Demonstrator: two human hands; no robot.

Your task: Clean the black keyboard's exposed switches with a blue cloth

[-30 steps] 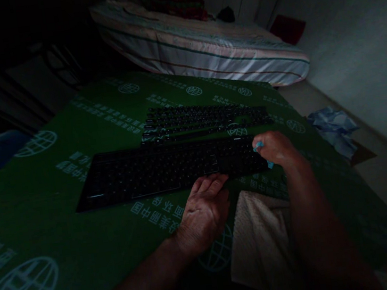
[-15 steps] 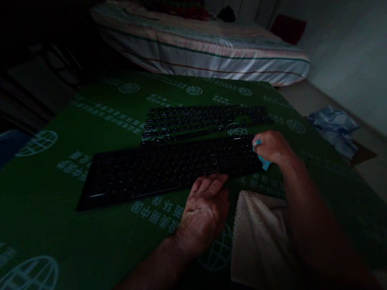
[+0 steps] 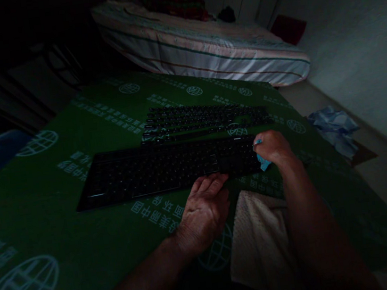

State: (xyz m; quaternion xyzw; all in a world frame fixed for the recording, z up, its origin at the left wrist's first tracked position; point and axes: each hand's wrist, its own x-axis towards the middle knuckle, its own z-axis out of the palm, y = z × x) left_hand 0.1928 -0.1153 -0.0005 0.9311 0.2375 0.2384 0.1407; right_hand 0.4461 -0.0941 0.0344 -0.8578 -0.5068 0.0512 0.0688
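A pale textured towel (image 3: pixel 259 236) lies nearest on the green printed table cover (image 3: pixel 66 238). The left hand (image 3: pixel 202 212) rests flat, fingers loose (holding nothing), touching the near edge of the long black keyboard (image 3: pixel 168 167). The right hand (image 3: pixel 274 147) is closed around a small light-blue cloth (image 3: pixel 263 162) at the keyboard's right end. A second black keyboard (image 3: pixel 204 117) lies beyond.

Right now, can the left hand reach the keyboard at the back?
Probably yes: the left hand rests at the front edge of the near keyboard, and only that flat keyboard lies before the far keyboard.
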